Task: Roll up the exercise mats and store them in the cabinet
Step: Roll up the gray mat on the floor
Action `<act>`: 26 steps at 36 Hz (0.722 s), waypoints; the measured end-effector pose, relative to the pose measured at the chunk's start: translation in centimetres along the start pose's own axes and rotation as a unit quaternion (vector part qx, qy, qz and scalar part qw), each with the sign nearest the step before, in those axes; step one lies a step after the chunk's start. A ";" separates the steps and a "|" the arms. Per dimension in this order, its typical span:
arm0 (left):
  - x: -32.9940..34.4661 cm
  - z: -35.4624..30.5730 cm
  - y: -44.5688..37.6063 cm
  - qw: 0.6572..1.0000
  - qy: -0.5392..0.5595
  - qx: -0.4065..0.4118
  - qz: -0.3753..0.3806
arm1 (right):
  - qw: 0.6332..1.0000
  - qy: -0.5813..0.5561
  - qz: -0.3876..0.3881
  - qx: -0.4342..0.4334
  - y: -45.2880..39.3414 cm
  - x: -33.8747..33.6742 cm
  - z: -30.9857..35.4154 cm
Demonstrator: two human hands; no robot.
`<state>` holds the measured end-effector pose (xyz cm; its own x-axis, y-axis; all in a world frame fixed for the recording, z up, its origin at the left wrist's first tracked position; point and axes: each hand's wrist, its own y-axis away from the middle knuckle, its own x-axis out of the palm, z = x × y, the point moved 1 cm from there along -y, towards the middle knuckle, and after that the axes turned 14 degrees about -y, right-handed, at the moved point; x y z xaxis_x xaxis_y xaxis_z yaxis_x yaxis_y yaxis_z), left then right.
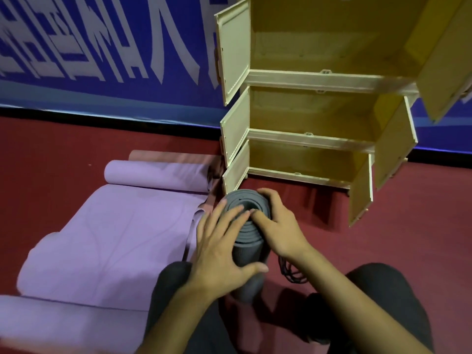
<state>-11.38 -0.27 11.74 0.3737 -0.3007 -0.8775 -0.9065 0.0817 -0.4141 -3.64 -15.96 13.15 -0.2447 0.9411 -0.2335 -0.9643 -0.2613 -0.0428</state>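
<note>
Both hands (251, 232) around upright grey mat (249, 254)

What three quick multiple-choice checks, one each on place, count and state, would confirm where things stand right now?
1. Where does the rolled grey foam mat stand?
A. inside the cabinet
B. upright on the red floor, before the cabinet
C. on the lilac mat

2. How many open compartments does the pale wooden cabinet show?
A. one
B. three
C. five

3. What state is the lilac exercise mat in?
A. partly unrolled
B. tightly rolled
C. stored

Answers:
B, its end faces up under the left hand and right hand.
B, three stacked bays, doors swung open.
A, it lies flat between curled ends.
</note>
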 end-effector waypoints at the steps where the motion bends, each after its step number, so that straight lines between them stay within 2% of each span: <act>1: -0.2 0.2 -0.7 0.998 -0.051 0.019 0.023 | 1.000 -0.009 0.002 0.005 0.0 -0.2 0.0; 3: -0.6 0.3 -2.1 0.985 -0.150 0.055 0.065 | 0.999 -0.035 0.007 0.016 -0.3 -0.6 -0.4; 5: -1.0 0.0 -3.0 0.973 -0.202 0.072 0.086 | 0.995 -0.084 0.023 0.048 -0.6 -1.1 -1.1; 9: -1.1 -0.9 -3.6 0.981 -0.163 0.030 0.100 | 0.970 -0.192 0.048 0.141 -1.3 -2.6 -2.9; 11: -1.0 -0.8 -3.9 0.981 -0.170 0.044 0.088 | 0.956 -0.221 0.056 0.182 -1.0 -3.6 -4.0; 14: -1.4 -0.6 -5.0 0.975 -0.206 0.058 0.058 | 0.933 -0.235 0.009 0.271 -0.5 -5.5 -7.9; 17: -1.8 -0.8 -6.9 0.965 -0.247 0.073 0.045 | 0.917 -0.180 -0.049 0.353 -1.2 -7.2 -12.4; 19: -1.4 -1.3 -8.2 0.958 -0.268 0.092 0.053 | 0.918 -0.098 -0.048 0.382 -1.9 -8.0 -14.5; 23: 1.0 -2.5 -9.4 0.964 -0.247 0.076 0.063 | 0.936 0.024 0.023 0.349 -3.3 -8.5 -16.5; 26: 3.0 -3.2 -10.3 0.972 -0.219 0.059 0.060 | 0.912 0.127 0.076 0.382 -3.9 -8.8 -19.3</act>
<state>-1.52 -5.06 14.12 0.3372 0.1482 -0.9297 -0.9298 0.2072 -0.3042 4.23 -27.36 -3.35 -0.4433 0.8010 -0.4024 -0.7341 -0.0668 0.6758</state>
